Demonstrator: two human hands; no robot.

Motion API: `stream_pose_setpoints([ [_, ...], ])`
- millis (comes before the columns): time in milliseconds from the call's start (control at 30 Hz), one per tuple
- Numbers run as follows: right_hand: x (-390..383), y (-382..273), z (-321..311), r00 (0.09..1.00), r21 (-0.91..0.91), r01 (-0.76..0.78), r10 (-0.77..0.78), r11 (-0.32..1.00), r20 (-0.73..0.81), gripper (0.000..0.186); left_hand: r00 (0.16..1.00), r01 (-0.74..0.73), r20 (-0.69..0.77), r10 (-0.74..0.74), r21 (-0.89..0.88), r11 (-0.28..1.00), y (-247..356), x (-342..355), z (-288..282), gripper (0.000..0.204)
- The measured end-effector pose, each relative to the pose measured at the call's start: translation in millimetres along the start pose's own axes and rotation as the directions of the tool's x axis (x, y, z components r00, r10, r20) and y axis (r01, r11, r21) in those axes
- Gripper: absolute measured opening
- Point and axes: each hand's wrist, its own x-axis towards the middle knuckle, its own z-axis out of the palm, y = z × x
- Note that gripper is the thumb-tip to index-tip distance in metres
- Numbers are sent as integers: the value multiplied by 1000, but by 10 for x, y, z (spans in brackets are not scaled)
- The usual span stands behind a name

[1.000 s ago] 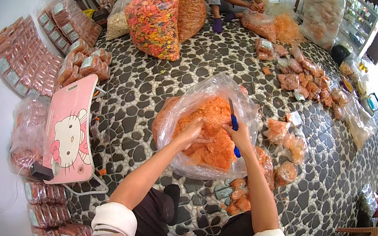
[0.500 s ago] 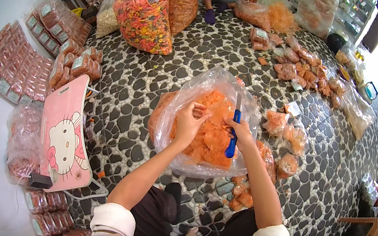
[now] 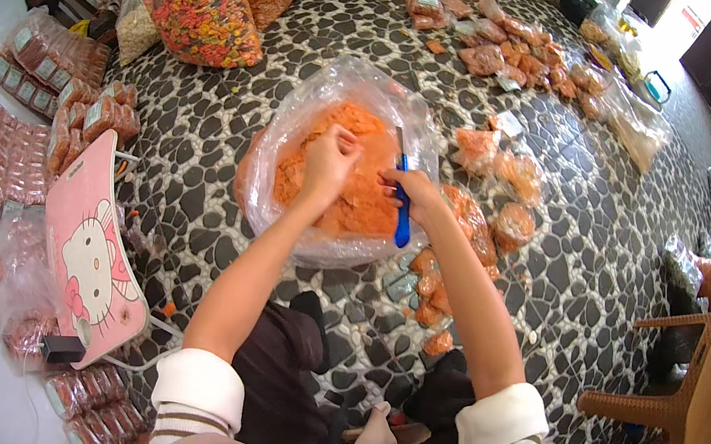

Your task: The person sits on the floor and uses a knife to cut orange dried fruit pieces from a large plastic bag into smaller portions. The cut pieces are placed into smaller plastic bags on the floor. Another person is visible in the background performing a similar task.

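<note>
While my left hand [image 3: 331, 163] lay fingers-out in the orange chips [image 3: 363, 202] before, now it curls over them, holding what I cannot tell. My right hand [image 3: 416, 194] still grips the blue knife [image 3: 402, 228].

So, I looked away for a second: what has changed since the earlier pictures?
The left hand has risen from the orange pieces and now hangs over them, fingers curled; whether it holds anything is unclear. The view has shifted, so the clear bag sits farther left and higher in frame. The right hand still grips the blue-handled knife; the bag remains on the floor.
</note>
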Motion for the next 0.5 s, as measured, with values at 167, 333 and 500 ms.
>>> stream_pose_setpoints([
  [167, -70, 74, 15, 999, -92, -30, 27, 995, -30, 11, 752, 642, 416, -511, -637, 426, -179, -91, -21, 10],
  [333, -209, 40, 35, 999, 89, 19, -16, 996, -36, 15, 792, 579, 284, -541, -632, 516, -16, -191, -52, 10],
  [500, -444, -117, -491, 875, -636, 263, -457, 725, -159, 24, 922, 386, 245, -300, -634, 670, 204, -286, 23, 20],
])
